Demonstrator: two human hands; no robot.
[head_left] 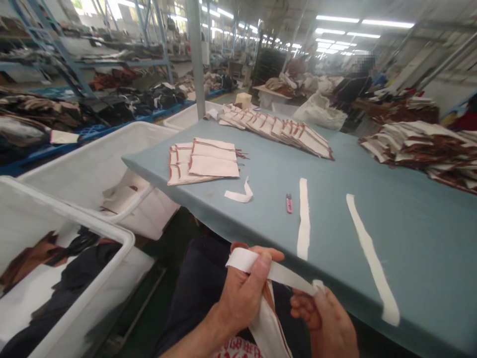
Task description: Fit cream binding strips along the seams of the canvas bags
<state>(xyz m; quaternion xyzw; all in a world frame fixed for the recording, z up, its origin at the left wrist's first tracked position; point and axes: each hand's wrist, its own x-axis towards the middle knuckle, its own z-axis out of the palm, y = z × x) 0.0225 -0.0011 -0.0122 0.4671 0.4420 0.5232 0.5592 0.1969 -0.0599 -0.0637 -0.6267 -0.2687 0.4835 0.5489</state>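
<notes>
A white fabric strip (285, 274) stretches between my two hands above my lap, just off the table's near edge. My left hand (242, 293) is closed on it, thumb pressed on top, with one end looped over the index finger. At the strip's other end, my right hand (326, 315) pinches it between thumb and fingers. Below my left hand hangs a cream fabric piece with brown edging (268, 325); whether that hand also grips it is hidden. Pink thread snips (289, 204) lie on the table beside a cream strip (304, 219).
The blue-green table (261, 199) holds a longer strip (372, 261), a short bent strip (240, 195), a small stack of cream pieces (208, 161), a long overlapping row (276, 128) and a pile (421, 149) at right. White bins (128, 238) stand left. A person (354, 84) is far back.
</notes>
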